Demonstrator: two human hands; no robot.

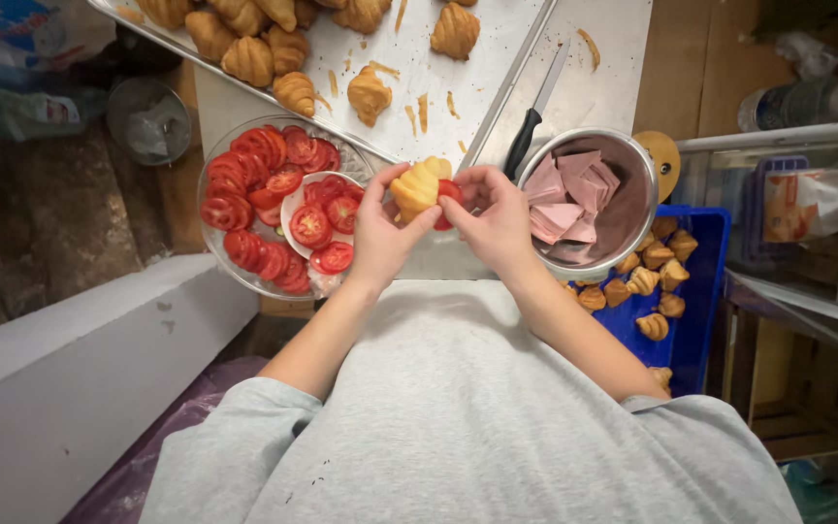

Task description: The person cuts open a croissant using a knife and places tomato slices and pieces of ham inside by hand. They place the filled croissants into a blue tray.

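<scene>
Left hand [380, 228] fingers hold a split croissant [417, 186] above the bench's near edge; right hand [497, 218] fingers pinch a tomato slice [446, 194] into it. Best to keep the cut spread and slide the slice flat.

Left side: I see a pale grey ledge [80, 369] beside dark stone-like flooring [21, 243].
Right side: I see a metal rack [807, 141] over brown wood panelling [695, 58].
</scene>
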